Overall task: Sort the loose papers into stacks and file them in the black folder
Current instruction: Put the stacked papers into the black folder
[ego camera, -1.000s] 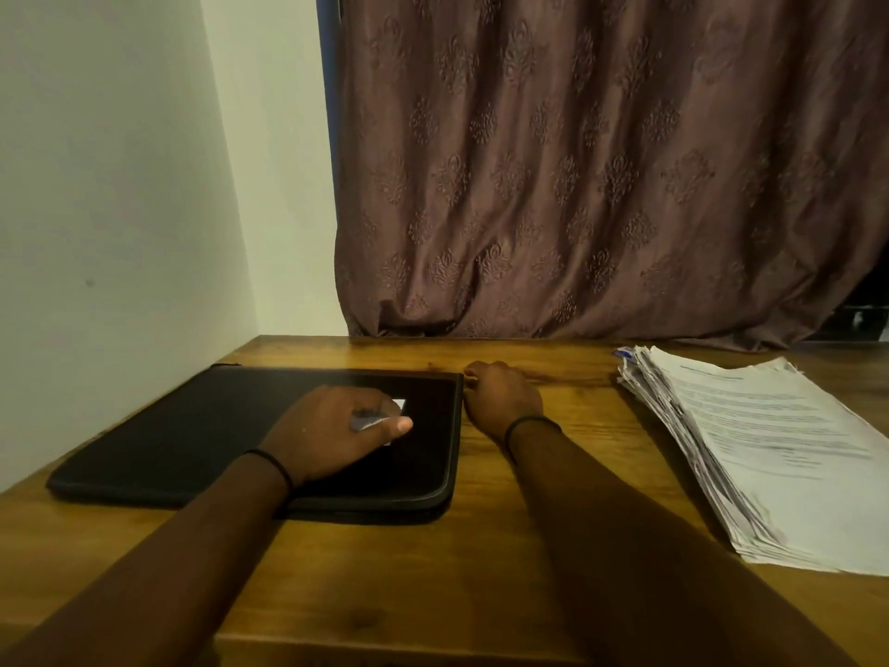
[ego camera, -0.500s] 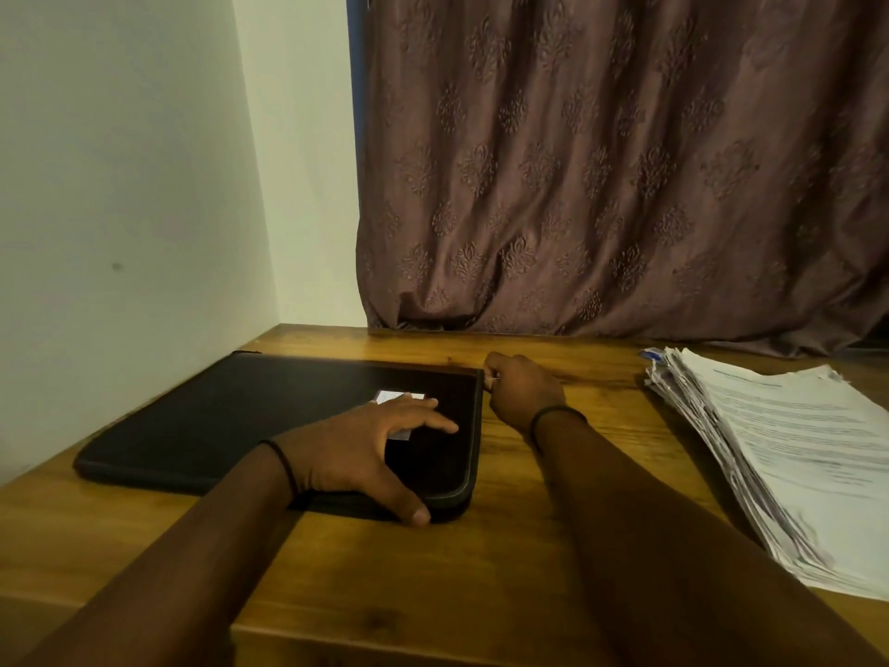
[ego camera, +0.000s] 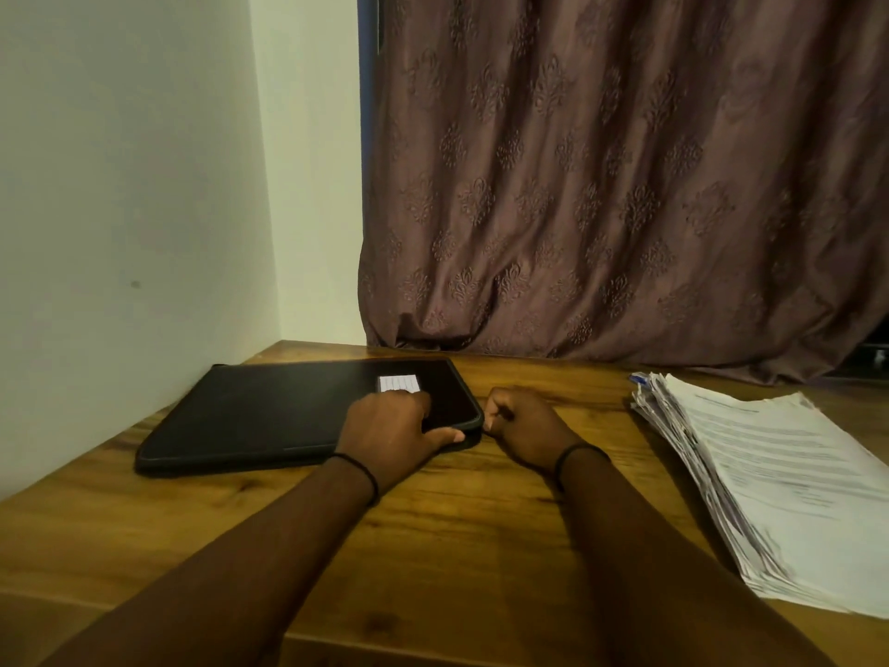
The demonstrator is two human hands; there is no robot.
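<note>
The black folder [ego camera: 269,411] lies flat and closed on the left part of the wooden table [ego camera: 481,531], close to the white wall [ego camera: 120,185]. It is a matte rectangle with rounded corners and a raised seam around its edge. 1 small white label [ego camera: 398,383] sits on its cover.

The left hand [ego camera: 389,430] rests on the near right corner of the folder, with the fingers laid on the cover and the thumb stretched along the near edge. The right hand [ego camera: 524,426] is curled like a fist just beside the folder's right edge; I cannot tell if it pinches something there. Each wrist wears 1 thin black band.

The loose papers [ego camera: 779,488] stay in 1 thick pile at the right, well apart from the folder. They are white printed sheets with uneven, fanned edges. Behind the table hangs a brown curtain [ego camera: 625,185] with an embossed leaf pattern and soft folds.
</note>
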